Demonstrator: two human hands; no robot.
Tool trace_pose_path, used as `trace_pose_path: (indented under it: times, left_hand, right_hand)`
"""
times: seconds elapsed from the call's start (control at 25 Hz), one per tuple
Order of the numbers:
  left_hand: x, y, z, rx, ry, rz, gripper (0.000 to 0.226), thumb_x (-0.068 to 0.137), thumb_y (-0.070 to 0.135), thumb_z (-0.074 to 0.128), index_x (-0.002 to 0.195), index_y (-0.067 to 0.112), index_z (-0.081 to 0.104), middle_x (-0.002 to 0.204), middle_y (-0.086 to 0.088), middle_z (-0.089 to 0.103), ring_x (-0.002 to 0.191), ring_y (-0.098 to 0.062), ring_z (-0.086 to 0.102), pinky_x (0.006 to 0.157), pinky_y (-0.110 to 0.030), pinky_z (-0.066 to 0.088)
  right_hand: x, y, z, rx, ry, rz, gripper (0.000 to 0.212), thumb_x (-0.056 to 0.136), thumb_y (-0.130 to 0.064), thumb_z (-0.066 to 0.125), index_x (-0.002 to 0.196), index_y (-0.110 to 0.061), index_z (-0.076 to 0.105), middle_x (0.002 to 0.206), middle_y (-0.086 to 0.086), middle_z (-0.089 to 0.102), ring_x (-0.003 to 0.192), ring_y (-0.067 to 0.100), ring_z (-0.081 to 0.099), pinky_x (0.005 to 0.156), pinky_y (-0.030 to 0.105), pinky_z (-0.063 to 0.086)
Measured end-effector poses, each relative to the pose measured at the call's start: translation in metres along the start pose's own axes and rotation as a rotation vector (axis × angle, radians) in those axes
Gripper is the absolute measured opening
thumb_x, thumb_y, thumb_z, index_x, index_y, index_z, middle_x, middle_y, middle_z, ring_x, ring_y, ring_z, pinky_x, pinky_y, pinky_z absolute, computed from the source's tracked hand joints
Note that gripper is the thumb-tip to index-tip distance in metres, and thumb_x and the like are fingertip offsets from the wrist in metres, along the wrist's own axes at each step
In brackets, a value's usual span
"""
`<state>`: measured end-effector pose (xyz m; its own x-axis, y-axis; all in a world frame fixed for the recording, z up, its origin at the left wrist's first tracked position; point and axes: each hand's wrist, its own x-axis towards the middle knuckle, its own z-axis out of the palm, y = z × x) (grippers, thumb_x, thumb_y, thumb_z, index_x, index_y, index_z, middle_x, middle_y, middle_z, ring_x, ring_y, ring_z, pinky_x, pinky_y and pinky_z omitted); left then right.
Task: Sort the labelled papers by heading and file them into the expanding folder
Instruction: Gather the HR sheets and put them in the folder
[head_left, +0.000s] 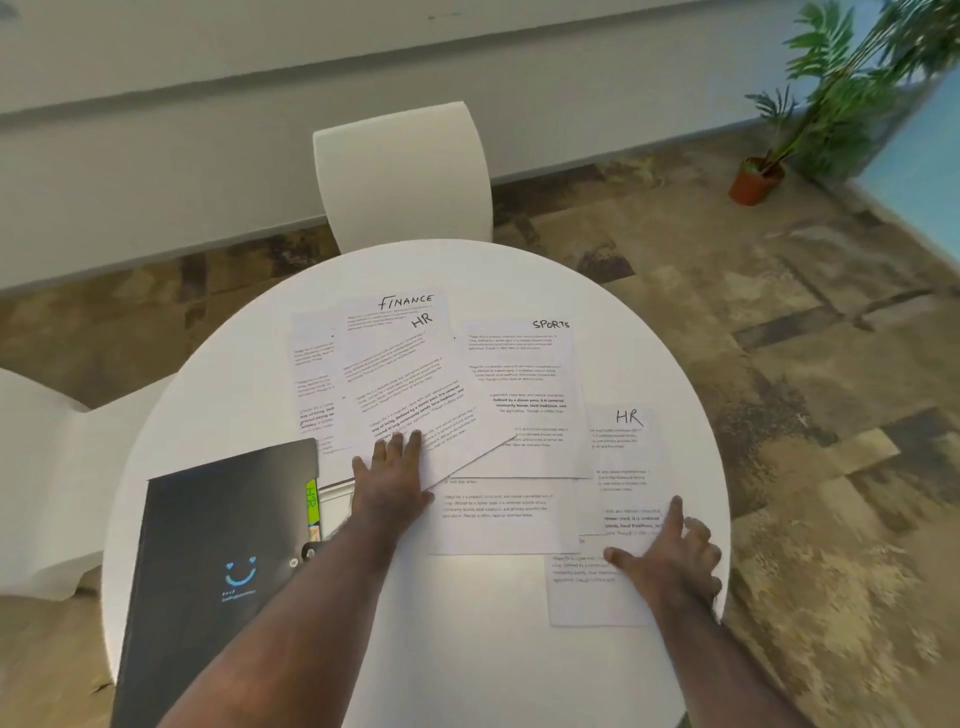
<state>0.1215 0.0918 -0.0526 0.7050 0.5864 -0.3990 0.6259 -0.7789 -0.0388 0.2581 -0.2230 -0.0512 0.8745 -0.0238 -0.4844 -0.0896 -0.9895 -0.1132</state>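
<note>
The papers are lying fanned and overlapping across the middle and right of the round white table: an HR sheet tilted on top of a FINANCE sheet, a SPORTS sheet just beside them to the right, a second HR sheet nearest the right edge, and at least 2 more whose headings are covered. They look like single thin sheets, light, limp and slick on that smooth top, so I would judge sliding one off by a flat palm, or lifting it by a free corner or edge, easier than pinching in the middle, where it would crumple or drag its neighbours. The left hand is resting flat, fingers straight and together, on the lower edge of the tilted HR sheet. The right hand is spreading wide, fingers splayed, pressing on the lower part of the second HR sheet, holding nothing. The dark expanding folder is sitting closed at the near left, coloured tabs peeking from its side. Beyond the table are standing a white chair and a potted plant.
</note>
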Motion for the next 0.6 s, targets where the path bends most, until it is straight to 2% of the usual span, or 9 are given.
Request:
trace_pose_path:
  times: [0.16, 0.24, 0.32, 0.44, 0.52, 0.6]
  left_hand:
    - [0.000, 0.004, -0.003, 0.059, 0.013, 0.027, 0.084, 0.087, 0.044, 0.061, 0.153, 0.019, 0.015, 0.158, -0.009, 0.025, 0.139, -0.027, 0.034, 0.112, -0.051, 0.030]
    - [-0.001, 0.006, -0.005, 0.041, -0.009, 0.032, 0.068, 0.088, 0.037, 0.055, 0.146, 0.018, 0.028, 0.157, -0.012, 0.028, 0.134, -0.029, 0.039, 0.109, -0.048, 0.033]
    - [-0.002, 0.006, -0.007, -0.004, -0.023, 0.032, 0.052, 0.090, 0.032, 0.046, 0.139, 0.016, 0.039, 0.156, -0.012, 0.031, 0.129, -0.030, 0.044, 0.103, -0.044, 0.039]
    - [-0.005, 0.002, -0.008, -0.103, 0.025, 0.051, 0.037, 0.098, 0.028, 0.035, 0.130, 0.017, 0.050, 0.149, -0.006, 0.046, 0.117, -0.029, 0.057, 0.090, -0.041, 0.050]
    - [-0.008, -0.001, -0.006, -0.130, 0.100, 0.068, 0.033, 0.100, 0.026, 0.032, 0.123, 0.020, 0.055, 0.138, -0.001, 0.058, 0.105, -0.029, 0.064, 0.081, -0.038, 0.052]
    - [-0.010, -0.004, -0.005, -0.151, 0.139, 0.064, 0.034, 0.100, 0.026, 0.033, 0.125, 0.025, 0.056, 0.135, 0.002, 0.062, 0.104, -0.029, 0.067, 0.079, -0.035, 0.051]
  right_hand:
    - [0.014, 0.009, -0.004, 0.263, 0.045, 0.018, 0.108, 0.069, -0.034, 0.086, 0.153, -0.023, 0.019, 0.144, 0.015, 0.036, 0.129, 0.039, 0.041, 0.094, 0.049, 0.047]
    - [0.020, 0.013, -0.004, 0.399, 0.053, 0.022, 0.090, 0.076, -0.021, 0.081, 0.150, -0.021, 0.029, 0.140, 0.016, 0.046, 0.123, 0.039, 0.050, 0.093, 0.046, 0.047]
    - [0.023, 0.018, -0.005, 0.513, 0.065, 0.024, 0.067, 0.082, -0.013, 0.074, 0.141, -0.019, 0.043, 0.130, 0.014, 0.060, 0.108, 0.035, 0.062, 0.085, 0.038, 0.048]
    - [0.026, 0.028, -0.014, 0.635, 0.098, 0.014, 0.031, 0.083, -0.011, 0.073, 0.111, -0.010, 0.063, 0.101, 0.012, 0.072, 0.072, 0.018, 0.063, 0.061, 0.026, 0.046]
    - [0.029, 0.035, -0.021, 0.628, 0.087, -0.006, 0.013, 0.084, -0.016, 0.073, 0.093, -0.010, 0.067, 0.088, 0.008, 0.072, 0.066, 0.014, 0.061, 0.055, 0.023, 0.044]
    - [0.033, 0.041, -0.027, 0.610, 0.057, -0.019, 0.015, 0.087, -0.022, 0.072, 0.090, -0.008, 0.071, 0.084, 0.008, 0.073, 0.068, 0.021, 0.064, 0.058, 0.029, 0.050]
